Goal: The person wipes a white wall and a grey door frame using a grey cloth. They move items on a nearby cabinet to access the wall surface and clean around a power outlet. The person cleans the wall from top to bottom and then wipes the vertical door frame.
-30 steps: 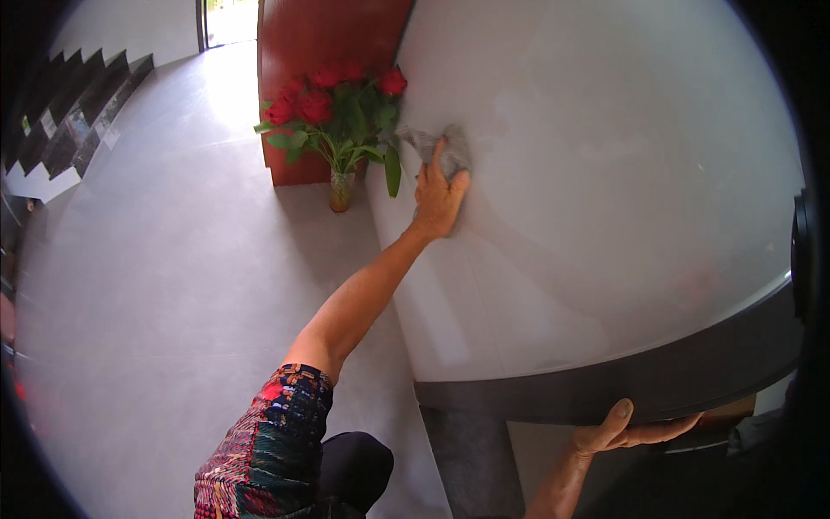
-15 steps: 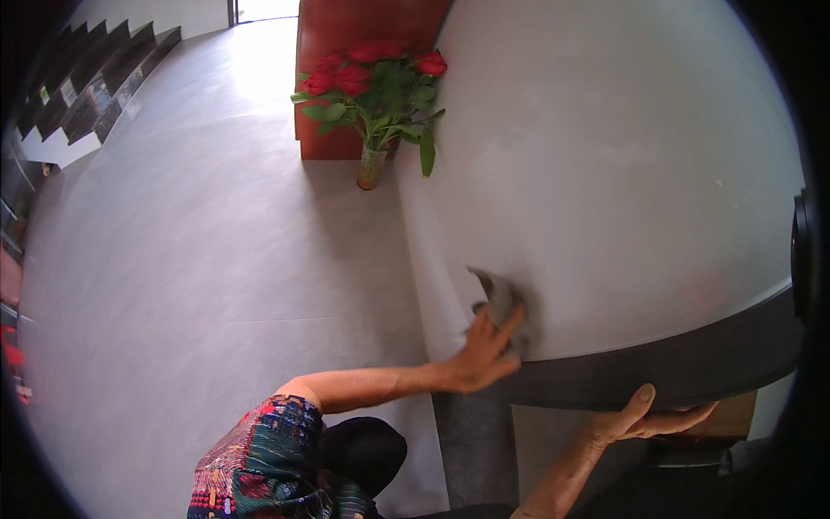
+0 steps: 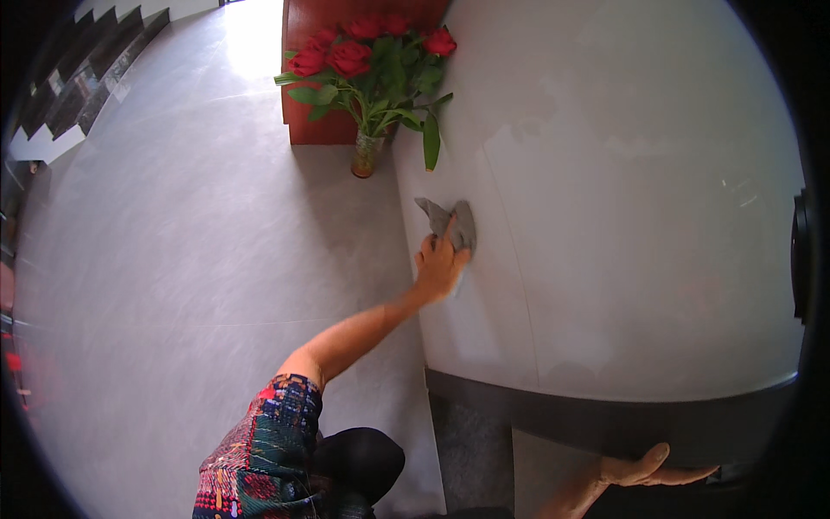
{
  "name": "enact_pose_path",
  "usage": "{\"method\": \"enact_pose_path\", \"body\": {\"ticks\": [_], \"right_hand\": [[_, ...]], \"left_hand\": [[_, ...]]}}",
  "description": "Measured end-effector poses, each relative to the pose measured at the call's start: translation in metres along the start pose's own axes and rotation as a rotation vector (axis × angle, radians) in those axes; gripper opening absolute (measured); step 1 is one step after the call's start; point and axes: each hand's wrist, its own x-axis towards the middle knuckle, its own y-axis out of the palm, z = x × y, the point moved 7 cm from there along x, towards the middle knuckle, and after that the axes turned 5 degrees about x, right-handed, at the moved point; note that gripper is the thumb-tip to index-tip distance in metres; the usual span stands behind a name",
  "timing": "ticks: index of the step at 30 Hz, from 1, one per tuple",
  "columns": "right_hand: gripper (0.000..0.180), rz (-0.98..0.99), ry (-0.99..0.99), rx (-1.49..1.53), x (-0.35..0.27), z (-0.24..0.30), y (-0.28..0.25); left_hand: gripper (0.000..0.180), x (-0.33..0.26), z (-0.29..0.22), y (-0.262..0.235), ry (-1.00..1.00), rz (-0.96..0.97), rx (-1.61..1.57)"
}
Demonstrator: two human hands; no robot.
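Note:
My left hand [image 3: 442,265] presses a crumpled grey cloth [image 3: 464,227] against a smooth pale grey panel [image 3: 622,242]. Its fingers lie bent over the cloth, and one corner of the cloth sticks up on the left. At the lower right, my right hand [image 3: 644,470] touches the dark band [image 3: 596,421] along the panel's near edge. The right thumb points up over the band while the other fingers stretch out to the right along its lower side. Nothing is visibly held in that hand.
Red roses [image 3: 350,59] stand in a glass vase [image 3: 367,156] beyond my left hand, near the panel's left edge. Behind them is a reddish-brown wooden piece [image 3: 324,121]. Grey floor [image 3: 216,233] spreads to the left, with dark stairs [image 3: 86,78] at the far left.
My left hand has slid the cloth away from the dark band, forward and to the left. My right hand appears lower in the picture, still at the band. The view has shifted slightly.

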Motion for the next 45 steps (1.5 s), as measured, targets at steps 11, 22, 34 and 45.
{"method": "enact_pose_path", "body": {"ticks": [11, 22, 34, 45], "right_hand": [[0.078, -0.024, -0.096, -0.086, 0.027, 0.022, -0.045], [0.076, 0.046, -0.122, -0.169, 0.017, -0.004, -0.026], [0.076, 0.054, -0.146, -0.131, 0.020, 0.013, -0.028], [0.079, 0.087, -0.158, -0.115, 0.013, 0.020, -0.041]], "left_hand": [[0.055, 0.067, 0.079, 0.024, -0.173, 0.183, -0.242], [0.083, -0.150, 0.051, 0.106, -0.179, 0.462, -0.561], [0.076, -0.089, 0.017, 0.061, -0.030, 0.210, -0.642], [0.068, -0.017, -0.098, -0.048, 0.343, -0.003, -0.689]]}}
